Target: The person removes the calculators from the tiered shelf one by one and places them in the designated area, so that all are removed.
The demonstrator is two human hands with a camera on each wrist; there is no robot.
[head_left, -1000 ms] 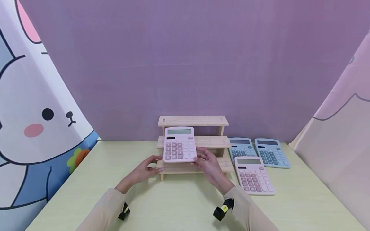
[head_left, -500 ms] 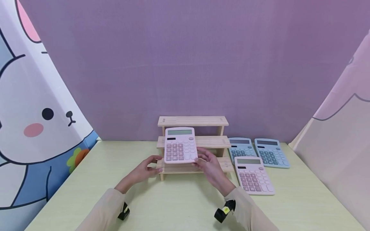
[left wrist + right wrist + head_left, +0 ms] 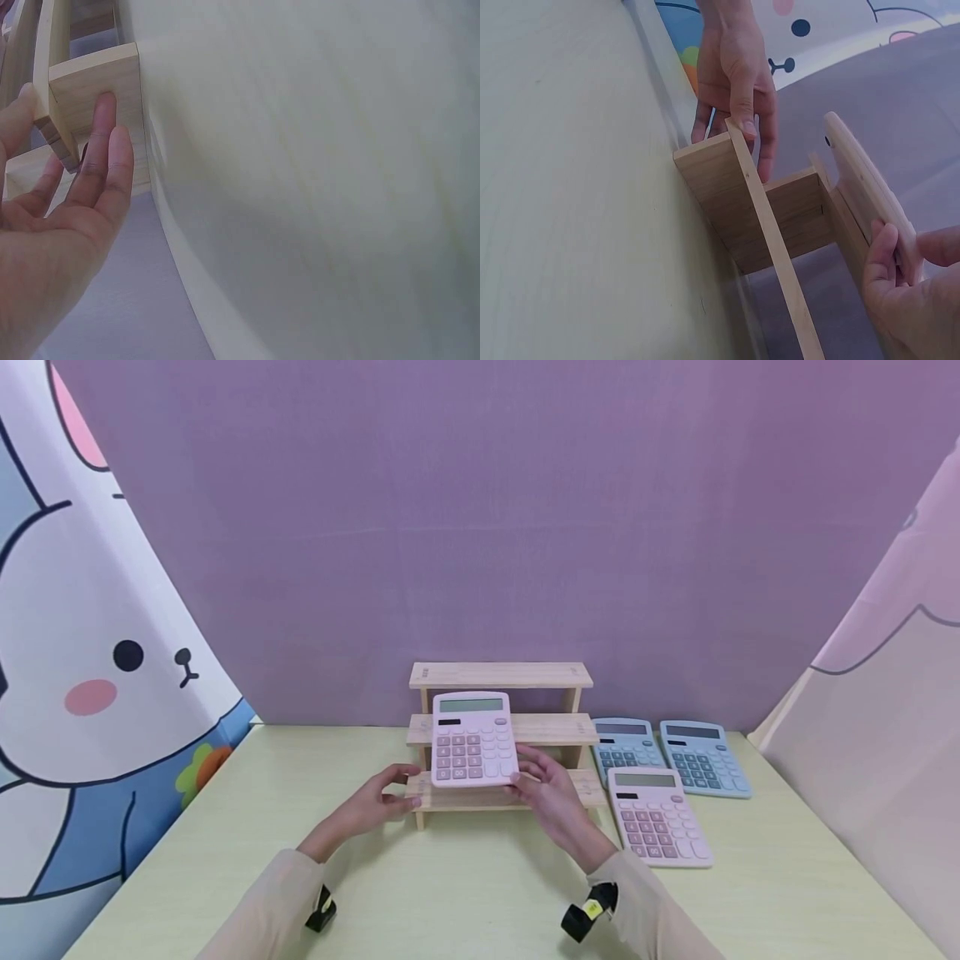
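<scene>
My right hand (image 3: 557, 806) pinches a pink calculator (image 3: 474, 717) by its lower right corner, thumb on the front and fingers behind. The calculator is tilted up with its keys facing me, over the lower steps of a three-step wooden display stand (image 3: 502, 675). In the right wrist view the calculator (image 3: 862, 180) shows edge-on, close to the middle step. My left hand (image 3: 366, 806) holds the left end of the stand's lowest step. Seen from the left wrist, the thumb lies on the board (image 3: 46, 75) and the fingers reach under it to the side leg.
To the right of the stand, a second pink calculator (image 3: 660, 817) lies on the pale table (image 3: 450, 893). It slightly overlaps a blue calculator (image 3: 626, 739) in the head view. Another blue calculator (image 3: 705, 760) lies farther right. A purple cloth (image 3: 495, 527) hangs behind.
The held calculator has shifted slightly right and down, together with my right hand. My left hand has stayed at the stand's end.
</scene>
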